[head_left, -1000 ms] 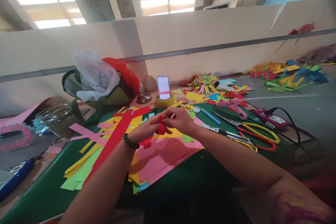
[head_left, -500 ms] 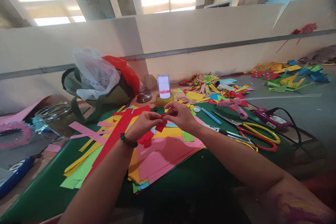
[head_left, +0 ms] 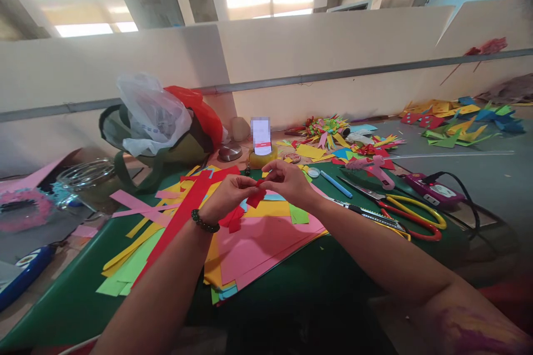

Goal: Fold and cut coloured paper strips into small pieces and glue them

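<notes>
A small red paper piece [head_left: 255, 198] is pinched between the fingertips of my left hand [head_left: 233, 194] and my right hand [head_left: 287, 182]. Both hands meet above the colored sheets, and the fingers partly cover the piece. Just below, more red paper pieces [head_left: 234, 221] lie on a stack of pink sheets [head_left: 266, 247]. Long red strips [head_left: 183, 213] run beside my left forearm. Yellow strips [head_left: 133, 247] and light green sheets [head_left: 135, 273] are spread further left.
Right of my arm lie scissors [head_left: 410, 216], a box cutter [head_left: 366, 212], a blue pen [head_left: 336, 184], a pink glue gun [head_left: 372, 169] and a purple power strip [head_left: 433, 187]. A phone [head_left: 262, 138] stands behind my hands. A green bag [head_left: 183, 144] sits back left.
The view has shifted very slightly. Both hands keep their pinch on the red paper piece, in nearly the same place.
</notes>
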The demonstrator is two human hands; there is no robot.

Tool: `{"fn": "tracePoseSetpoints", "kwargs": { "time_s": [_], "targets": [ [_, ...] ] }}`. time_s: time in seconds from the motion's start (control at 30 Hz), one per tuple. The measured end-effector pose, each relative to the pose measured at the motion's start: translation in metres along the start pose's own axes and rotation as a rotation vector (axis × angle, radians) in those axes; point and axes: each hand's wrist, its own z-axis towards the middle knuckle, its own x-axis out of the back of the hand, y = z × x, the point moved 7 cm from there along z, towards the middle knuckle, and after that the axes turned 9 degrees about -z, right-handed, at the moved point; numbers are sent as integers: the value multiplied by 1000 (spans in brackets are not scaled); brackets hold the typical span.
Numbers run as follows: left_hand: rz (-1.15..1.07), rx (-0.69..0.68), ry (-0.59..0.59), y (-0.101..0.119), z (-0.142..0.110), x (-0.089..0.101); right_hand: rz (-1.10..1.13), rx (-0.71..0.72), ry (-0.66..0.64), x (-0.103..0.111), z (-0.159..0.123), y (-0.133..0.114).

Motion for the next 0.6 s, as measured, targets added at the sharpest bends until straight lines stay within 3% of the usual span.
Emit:
{"fn": "tracePoseSetpoints", "kwargs": {
  "time_s": [0.47, 0.6],
  "targets": [
    [74, -19, 9, 1, 0, -1, -41, 64, 6, 0, -1, -1],
    [65, -39, 77, 4, 0, 1, -61, 119, 41, 1, -2, -7]
  ]
}}
